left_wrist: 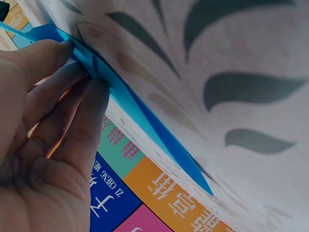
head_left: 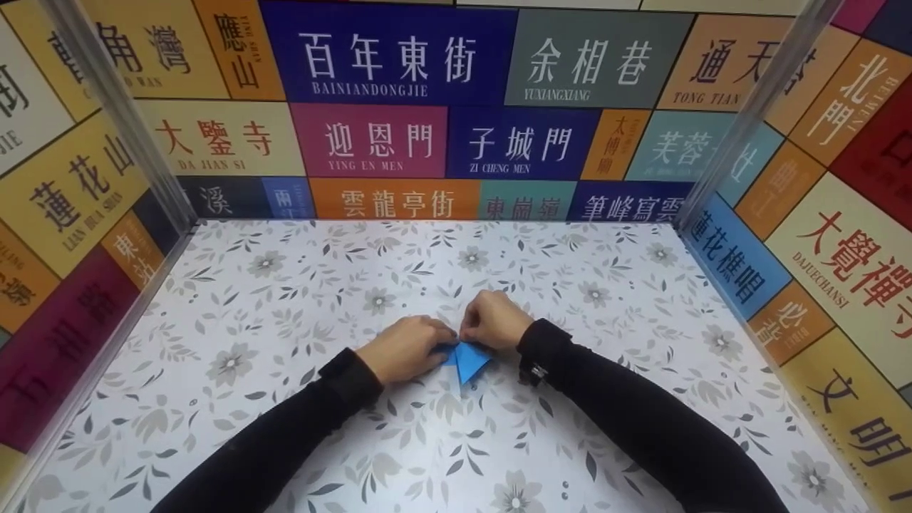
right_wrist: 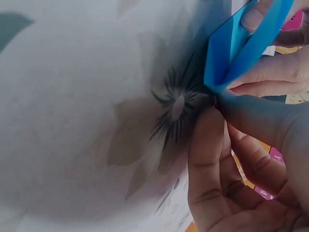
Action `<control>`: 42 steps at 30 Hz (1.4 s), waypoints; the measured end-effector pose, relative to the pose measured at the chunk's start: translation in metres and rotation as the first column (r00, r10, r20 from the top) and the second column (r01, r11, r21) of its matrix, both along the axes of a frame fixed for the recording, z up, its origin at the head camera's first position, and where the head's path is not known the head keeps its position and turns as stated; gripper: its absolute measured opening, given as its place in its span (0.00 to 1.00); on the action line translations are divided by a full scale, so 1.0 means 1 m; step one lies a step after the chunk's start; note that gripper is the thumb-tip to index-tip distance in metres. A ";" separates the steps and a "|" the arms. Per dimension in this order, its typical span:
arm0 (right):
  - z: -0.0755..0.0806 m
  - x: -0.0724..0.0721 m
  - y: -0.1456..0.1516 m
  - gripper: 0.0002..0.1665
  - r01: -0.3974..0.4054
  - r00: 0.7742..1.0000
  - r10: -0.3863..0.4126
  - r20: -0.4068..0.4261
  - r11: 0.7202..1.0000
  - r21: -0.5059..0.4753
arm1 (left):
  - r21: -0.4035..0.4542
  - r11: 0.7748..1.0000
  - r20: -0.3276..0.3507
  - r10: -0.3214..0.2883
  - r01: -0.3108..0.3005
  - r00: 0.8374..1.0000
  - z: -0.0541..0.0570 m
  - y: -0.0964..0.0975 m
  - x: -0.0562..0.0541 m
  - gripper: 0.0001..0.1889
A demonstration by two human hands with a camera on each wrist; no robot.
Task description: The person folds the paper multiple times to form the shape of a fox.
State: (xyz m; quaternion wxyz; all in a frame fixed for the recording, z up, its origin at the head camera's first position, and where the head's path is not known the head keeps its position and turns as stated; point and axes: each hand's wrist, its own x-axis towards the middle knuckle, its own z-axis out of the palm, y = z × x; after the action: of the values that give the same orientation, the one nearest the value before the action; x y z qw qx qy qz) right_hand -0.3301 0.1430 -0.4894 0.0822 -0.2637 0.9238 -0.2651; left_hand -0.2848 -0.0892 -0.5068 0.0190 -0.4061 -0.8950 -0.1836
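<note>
A small folded piece of blue paper [head_left: 473,361] lies between the two hands near the middle of the table, a pointed triangular flap facing the wearer. My left hand [head_left: 408,349] holds its left side; in the left wrist view the thumb and fingertips pinch the layered blue paper [left_wrist: 133,107], whose long narrow point reaches away. At the paper's far edge is my right hand [head_left: 497,320], thumb and index finger pinched together on a corner. Seen from the right wrist, the folded paper [right_wrist: 219,57] stands partly raised above that thumb, with layers apart. The exact pinched corner is hidden by the fingertips.
A white tabletop [head_left: 299,399] printed with grey flowers and leaves spreads around the hands. Panels of coloured signs [head_left: 385,53] stand along the back and both sides. Clear strips [head_left: 759,100] run up the corners. Black sleeves [head_left: 641,413] cover both forearms.
</note>
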 end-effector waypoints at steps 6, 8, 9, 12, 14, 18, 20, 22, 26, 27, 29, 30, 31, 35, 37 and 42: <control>0.003 0.002 -0.002 0.02 0.027 1.000 -0.027 0.005 1.000 -0.006 | -0.004 1.000 0.006 0.007 -0.007 1.000 0.004 0.001 0.000 0.16; 0.005 0.001 -0.003 0.03 0.023 1.000 -0.023 -0.001 1.000 0.000 | 0.000 1.000 0.010 0.007 -0.007 1.000 0.004 0.001 0.000 0.16; 0.005 0.001 -0.003 0.03 0.022 1.000 -0.022 0.001 1.000 0.005 | 0.001 1.000 0.014 0.006 -0.006 1.000 0.004 0.001 0.000 0.16; 0.006 0.002 -0.002 0.04 0.016 1.000 -0.016 -0.004 1.000 0.018 | 0.005 1.000 0.022 0.004 -0.004 1.000 0.003 0.000 0.000 0.16; 0.006 0.003 -0.001 0.04 0.018 1.000 -0.017 -0.008 0.999 0.030 | 0.003 1.000 0.025 0.002 -0.002 1.000 0.002 0.000 -0.001 0.16; 0.005 0.006 0.000 0.04 0.027 0.999 -0.026 -0.018 0.999 0.038 | -0.005 1.000 0.018 -0.001 0.001 1.000 0.000 0.000 -0.001 0.16; 0.004 0.006 0.001 0.04 0.022 0.999 -0.021 -0.026 0.999 0.032 | -0.005 1.000 0.019 0.000 0.000 1.000 -0.001 0.000 -0.001 0.16; 0.002 0.006 0.002 0.04 0.004 0.999 -0.003 -0.044 1.000 0.024 | -0.005 1.000 0.012 -0.001 0.001 1.000 -0.001 0.000 0.000 0.16; 0.000 0.010 0.007 0.05 -0.021 0.998 0.022 -0.065 1.000 0.014 | -0.012 1.000 -0.002 -0.003 0.003 1.000 -0.001 0.000 0.001 0.16; 0.000 0.011 0.009 0.05 -0.023 0.997 0.024 -0.068 1.000 0.012 | -0.015 1.000 -0.004 -0.003 0.003 1.000 0.000 0.000 0.002 0.16; 0.000 0.013 0.011 0.05 -0.019 0.997 0.020 -0.069 1.000 0.008 | -0.022 1.000 -0.003 0.001 -0.001 1.000 0.001 0.000 0.002 0.16; 0.000 0.014 0.013 0.05 -0.018 0.997 0.019 -0.072 1.000 0.006 | -0.025 1.000 -0.001 0.003 -0.003 1.000 0.002 0.001 0.002 0.16; 0.000 0.015 0.014 0.05 -0.020 0.997 0.020 -0.077 1.000 0.006 | -0.028 1.000 0.000 0.007 -0.007 1.000 0.003 0.001 0.002 0.16; -0.001 0.018 0.019 0.05 -0.026 0.996 0.025 -0.085 1.000 -0.001 | -0.033 0.999 0.012 0.012 -0.012 1.000 0.004 0.002 0.002 0.16; -0.002 0.019 0.022 0.05 -0.031 0.996 0.030 -0.085 1.000 -0.005 | -0.033 0.999 0.019 0.012 -0.011 1.000 0.005 0.002 0.002 0.17; -0.007 0.024 0.028 0.06 -0.033 0.995 0.031 -0.093 0.999 -0.026 | -0.025 1.000 0.034 0.017 -0.016 0.999 0.005 0.002 0.003 0.17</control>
State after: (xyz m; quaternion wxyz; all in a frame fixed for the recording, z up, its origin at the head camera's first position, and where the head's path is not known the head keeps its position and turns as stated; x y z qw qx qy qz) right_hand -0.3056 0.1708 -0.4965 0.0399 -0.2915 0.9186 -0.2638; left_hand -0.2815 -0.0874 -0.5015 0.0002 -0.3959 -0.9007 -0.1791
